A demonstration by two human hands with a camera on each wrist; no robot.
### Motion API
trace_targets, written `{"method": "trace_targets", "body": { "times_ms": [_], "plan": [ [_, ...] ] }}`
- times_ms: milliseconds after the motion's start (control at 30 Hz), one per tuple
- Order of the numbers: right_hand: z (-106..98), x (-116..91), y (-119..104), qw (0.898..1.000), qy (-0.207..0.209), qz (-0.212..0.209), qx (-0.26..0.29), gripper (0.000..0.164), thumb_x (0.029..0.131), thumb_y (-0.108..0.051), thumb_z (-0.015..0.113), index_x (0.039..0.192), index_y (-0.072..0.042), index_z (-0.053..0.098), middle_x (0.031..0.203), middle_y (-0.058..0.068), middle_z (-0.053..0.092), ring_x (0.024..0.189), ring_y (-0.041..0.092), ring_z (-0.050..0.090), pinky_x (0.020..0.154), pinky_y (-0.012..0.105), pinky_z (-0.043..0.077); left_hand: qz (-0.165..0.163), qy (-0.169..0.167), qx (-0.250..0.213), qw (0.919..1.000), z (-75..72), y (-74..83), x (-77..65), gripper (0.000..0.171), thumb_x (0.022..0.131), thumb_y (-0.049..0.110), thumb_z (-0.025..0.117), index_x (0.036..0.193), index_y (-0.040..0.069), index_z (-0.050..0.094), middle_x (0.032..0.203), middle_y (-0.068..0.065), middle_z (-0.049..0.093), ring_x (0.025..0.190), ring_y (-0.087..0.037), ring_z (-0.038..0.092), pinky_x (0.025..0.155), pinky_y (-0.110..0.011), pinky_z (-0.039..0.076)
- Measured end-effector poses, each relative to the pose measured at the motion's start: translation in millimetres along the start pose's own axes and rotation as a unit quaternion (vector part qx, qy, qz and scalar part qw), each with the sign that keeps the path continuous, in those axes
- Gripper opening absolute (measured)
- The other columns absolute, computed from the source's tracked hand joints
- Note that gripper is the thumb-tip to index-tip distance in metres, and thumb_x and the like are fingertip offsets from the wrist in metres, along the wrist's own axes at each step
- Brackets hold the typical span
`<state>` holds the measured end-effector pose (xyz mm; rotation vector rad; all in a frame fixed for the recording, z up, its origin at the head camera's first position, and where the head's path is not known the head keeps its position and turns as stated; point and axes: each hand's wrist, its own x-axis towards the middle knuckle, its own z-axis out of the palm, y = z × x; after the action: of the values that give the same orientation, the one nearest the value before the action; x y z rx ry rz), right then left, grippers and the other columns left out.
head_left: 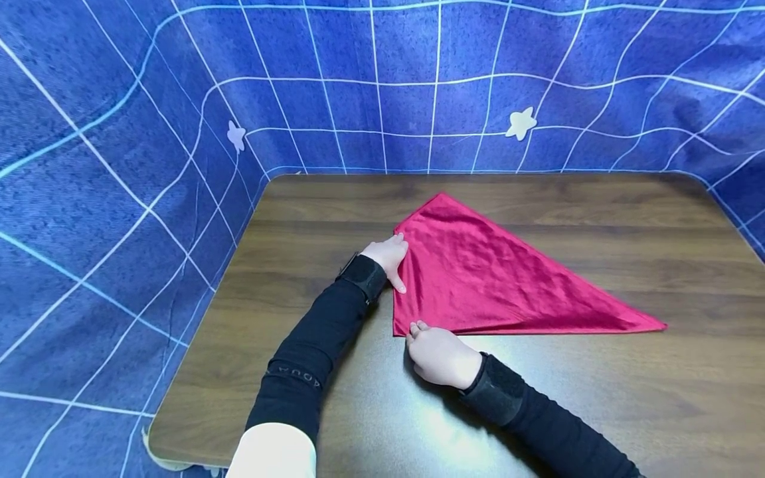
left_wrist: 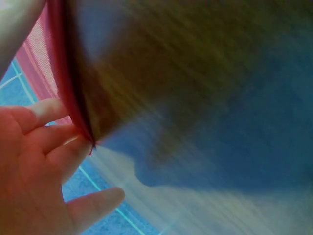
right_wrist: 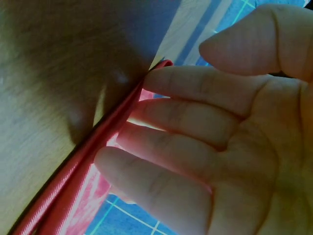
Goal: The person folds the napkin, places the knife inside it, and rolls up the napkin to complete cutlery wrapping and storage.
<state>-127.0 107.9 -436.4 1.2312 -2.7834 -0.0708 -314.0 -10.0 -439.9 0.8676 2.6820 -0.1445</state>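
A shiny crimson cloth (head_left: 478, 265) lies spread on the table, narrowing to a long point at the right; small wrinkles run across it. My left hand (head_left: 388, 257) rests at its left edge, thumb spread from the fingers. In the left wrist view the left fingers (left_wrist: 58, 134) meet the cloth's edge by a corner. At the near edge, by the lower left corner, is my right hand (head_left: 443, 356). Seen from its wrist, the right fingers (right_wrist: 166, 147) extend with tips against a doubled cloth edge (right_wrist: 88, 152), and the thumb (right_wrist: 244, 44) stands apart.
The brown wood-grain table (head_left: 287, 232) has rounded corners. A blue curtain with wavy white lines (head_left: 335, 60) surrounds its back and left side, bearing two pale star shapes (head_left: 521, 123). Light glares on the table's near part, below the right hand.
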Motion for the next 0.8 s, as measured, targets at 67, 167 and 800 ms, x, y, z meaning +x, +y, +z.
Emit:
{"method": "trace_targets", "body": {
  "times_ms": [67, 167, 800],
  "plan": [
    [-0.3, -0.2, 1.3, 1.000, -0.002, 0.000, 0.004, 0.026, 0.072, -0.020, 0.066, 0.087, 0.001, 0.063, 0.086, 0.011, 0.060, 0.082, 0.021, 0.058, 0.070, 0.029, 0.048, 0.000, 0.001, -0.001, 1.0000, -1.0, 1.1, 0.1, 0.098, 0.053, 0.051, 0.078, 0.127, 0.003, 0.038, 0.143, -0.013, 0.020, 0.131, -0.018, 0.014, 0.092, -0.051, 0.031],
    [0.0, 0.2, 3.7, 1.000, -0.008, 0.007, 0.020, 0.025, 0.071, -0.020, 0.067, 0.086, 0.000, 0.063, 0.090, 0.012, 0.061, 0.082, 0.022, 0.058, 0.071, 0.030, 0.047, -0.007, -0.002, 0.010, 0.9999, -3.1, 4.9, -2.5, 0.098, 0.055, 0.050, 0.077, 0.131, 0.004, 0.036, 0.144, -0.014, 0.018, 0.132, -0.021, 0.013, 0.093, -0.051, 0.030],
    [-15.5, -31.2, 27.0, 0.980, -0.094, 0.102, 0.144, 0.040, 0.080, -0.018, 0.061, 0.110, 0.008, 0.056, 0.117, 0.024, 0.052, 0.113, 0.032, 0.045, 0.092, 0.039, 0.036, 0.100, 0.042, 0.077, 0.9911, 18.6, 51.8, -82.1, 0.049, 0.078, 0.045, 0.061, 0.113, 0.012, 0.058, 0.119, -0.009, 0.049, 0.108, -0.023, 0.046, 0.082, -0.039, 0.043]
  ]
}}
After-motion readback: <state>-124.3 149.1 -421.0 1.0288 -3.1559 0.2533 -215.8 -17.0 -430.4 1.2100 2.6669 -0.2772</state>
